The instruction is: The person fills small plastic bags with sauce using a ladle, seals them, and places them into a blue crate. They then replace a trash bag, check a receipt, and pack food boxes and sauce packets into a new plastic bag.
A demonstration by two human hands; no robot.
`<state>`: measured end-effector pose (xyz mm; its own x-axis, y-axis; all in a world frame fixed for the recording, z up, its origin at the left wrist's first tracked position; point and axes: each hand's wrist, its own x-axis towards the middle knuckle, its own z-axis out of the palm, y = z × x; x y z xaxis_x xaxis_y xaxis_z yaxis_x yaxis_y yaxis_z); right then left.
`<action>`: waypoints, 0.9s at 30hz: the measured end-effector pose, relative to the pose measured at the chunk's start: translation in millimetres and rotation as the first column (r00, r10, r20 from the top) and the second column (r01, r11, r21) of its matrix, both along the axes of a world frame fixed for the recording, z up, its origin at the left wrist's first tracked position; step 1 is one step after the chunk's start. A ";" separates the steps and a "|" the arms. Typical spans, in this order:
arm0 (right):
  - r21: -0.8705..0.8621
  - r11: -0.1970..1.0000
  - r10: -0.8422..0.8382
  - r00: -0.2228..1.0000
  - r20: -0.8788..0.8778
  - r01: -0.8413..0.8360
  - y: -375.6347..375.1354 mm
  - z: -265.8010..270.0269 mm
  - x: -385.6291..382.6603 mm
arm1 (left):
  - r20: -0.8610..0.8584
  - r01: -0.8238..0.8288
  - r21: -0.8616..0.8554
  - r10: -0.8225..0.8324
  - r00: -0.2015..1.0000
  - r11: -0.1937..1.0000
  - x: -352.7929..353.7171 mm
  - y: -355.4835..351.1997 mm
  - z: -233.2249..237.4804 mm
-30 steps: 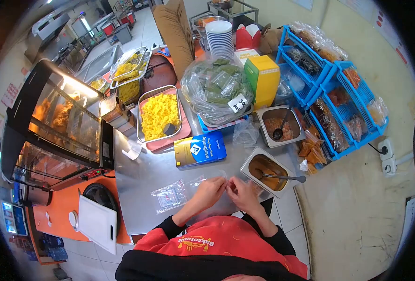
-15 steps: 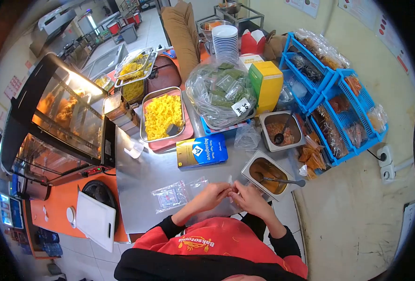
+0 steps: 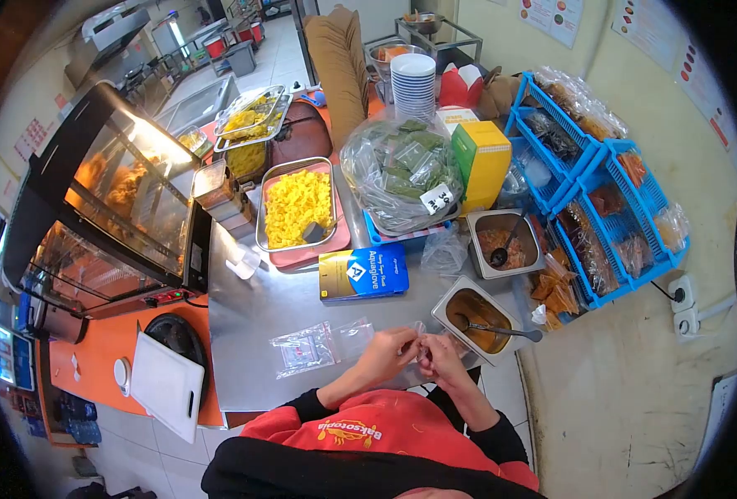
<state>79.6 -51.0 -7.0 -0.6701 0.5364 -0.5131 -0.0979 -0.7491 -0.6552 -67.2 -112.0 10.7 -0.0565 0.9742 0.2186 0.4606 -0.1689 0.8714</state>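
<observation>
1. Head view: left hand (image 3: 389,351) and right hand (image 3: 441,358) meet at near centre, fingertips of both pinching clear plastic (image 3: 420,328) between them; contents, can't tell.
2. Drop: plastic looks thin and slick; loose pinch could lose it over the near edge of the metal counter (image 3: 252,333).
3. Tear: uneven pulling could split it.
4. Spill: sauce pan (image 3: 448,295) just right of right hand; stray knuckle could jolt its ladle (image 3: 510,332).
5. Drag: left sleeve could catch clear bags (image 3: 306,349) lying left.

A hand could cross the counter (image 3: 264,316) left of the box (image 3: 364,273), but pan (image 3: 461,290) and ladle (image 3: 505,331) crowd the right hand (image 3: 444,359).
</observation>
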 end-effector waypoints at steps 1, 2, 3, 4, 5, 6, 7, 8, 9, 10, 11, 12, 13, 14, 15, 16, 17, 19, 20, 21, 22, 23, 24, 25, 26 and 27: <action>0.378 0.925 -0.013 0.988 0.157 -0.047 -0.9 4.1 -1.2 | -0.019 -0.014 0.029 0.015 1.000 0.999 0.6 -0.3 -1.0; 0.687 0.712 -0.086 0.952 0.294 -0.147 -3.0 11.6 -2.3 | -0.036 -0.028 0.058 0.030 0.999 0.998 1.5 0.0 -2.2; 0.872 0.400 -0.206 0.899 0.385 -0.282 -3.8 17.0 -3.1 | -0.036 -0.055 0.078 0.058 0.998 0.995 3.0 0.8 -4.3; 0.887 0.323 -0.233 0.881 0.412 -0.329 -2.2 18.5 -2.4 | -0.036 -0.080 0.098 0.084 0.996 0.992 4.8 1.8 -6.9; 0.893 0.246 -0.262 0.861 0.435 -0.377 0.2 19.8 -0.9 | -0.035 -0.104 0.117 0.109 0.993 0.988 6.2 2.2 -8.4; 0.890 0.168 -0.293 0.841 0.455 -0.423 2.6 21.5 0.2 | -0.025 -0.099 0.092 0.102 0.994 0.991 6.4 2.1 -8.5; 0.890 0.155 -0.263 0.851 0.455 -0.428 5.0 26.6 0.8 | -0.014 -0.095 0.067 0.096 0.995 0.993 5.6 2.4 -8.1; 0.891 0.139 -0.232 0.860 0.454 -0.433 7.3 34.2 1.5 | -0.003 -0.093 0.044 0.093 0.996 0.995 4.3 2.9 -7.5; 0.891 0.122 -0.199 0.869 0.454 -0.437 8.8 38.6 2.7 | 0.009 -0.035 -0.024 0.036 0.999 0.999 0.4 4.0 -2.3; 0.888 0.091 -0.185 0.868 0.461 -0.451 8.9 38.9 4.4 | 0.023 0.023 -0.092 -0.021 1.000 0.996 -5.6 4.8 6.4; 0.884 0.058 -0.171 0.868 0.466 -0.464 9.1 39.1 6.4 | 0.039 0.082 -0.156 -0.077 0.996 0.984 -9.6 5.2 11.5; 0.880 0.023 -0.159 0.867 0.473 -0.475 9.0 39.1 7.8 | 0.021 0.108 -0.104 -0.106 0.994 0.989 -10.5 5.1 10.0; 0.875 0.032 -0.145 0.864 0.483 -0.483 7.6 37.2 8.6 | 0.001 0.137 -0.053 -0.137 0.991 0.989 -10.9 4.9 6.0; 0.870 0.040 -0.134 0.860 0.492 -0.491 6.0 33.9 9.5 | -0.022 0.168 0.000 -0.168 0.986 0.986 -11.0 5.5 2.0; 0.865 0.046 -0.123 0.857 0.501 -0.499 4.9 32.1 10.7 | -0.021 0.189 0.019 -0.189 0.982 0.982 -11.1 6.7 -2.1; 0.832 0.102 -0.094 0.828 0.553 -0.545 4.1 32.3 12.2 | -0.021 0.211 0.038 -0.210 0.977 0.977 -10.8 7.4 -6.4; 0.821 0.124 -0.096 0.817 0.569 -0.557 2.0 27.2 12.9 | -0.020 0.232 0.058 -0.231 0.973 0.971 -10.1 7.3 -8.9; 0.798 0.166 -0.099 0.796 0.598 -0.579 -0.9 15.7 11.3 | 0.022 0.233 0.049 -0.234 0.972 0.971 -9.9 4.3 -8.8; 0.824 0.232 -0.049 0.840 0.540 -0.516 -1.2 16.8 13.2 | 0.042 0.233 0.044 -0.235 0.971 0.972 -9.8 3.3 -8.0; 0.796 0.393 -0.007 0.863 0.504 -0.462 -1.3 15.6 12.9 | 0.046 0.221 0.025 -0.222 0.974 0.975 -9.0 3.2 -6.4; 0.736 0.544 0.030 0.887 0.461 -0.402 -2.8 12.3 12.4 | 0.051 0.207 0.003 -0.207 0.977 0.978 -7.7 2.3 -4.6; 0.648 0.681 0.061 0.909 0.412 -0.340 -5.1 7.1 12.3 | 0.057 0.192 -0.020 -0.191 0.980 0.981 -6.6 1.2 -3.8; 0.534 0.815 0.076 0.955 0.288 -0.226 -5.2 4.8 8.0 | 0.030 0.162 0.019 -0.162 0.986 0.987 -5.1 1.1 -4.0; 0.728 0.631 -0.042 0.926 0.376 -0.267 -5.3 7.2 7.6 | 0.005 0.132 0.060 -0.132 0.991 0.989 -2.9 1.6 -4.2; 0.856 0.402 -0.180 0.888 0.423 -0.326 -6.4 13.3 7.6 | -0.017 0.103 0.100 -0.101 0.995 0.990 -1.7 1.7 -4.2; 0.905 0.151 -0.326 0.844 0.426 -0.398 -5.6 22.3 5.4 | -0.027 0.065 0.072 -0.063 0.998 0.995 -4.9 2.4 -4.7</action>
<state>85.0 -56.6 15.3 -0.5948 0.7782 0.2015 0.4510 0.5305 -0.7177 -72.2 -109.6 6.0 0.0114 0.9571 0.2895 0.4679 -0.2609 0.8444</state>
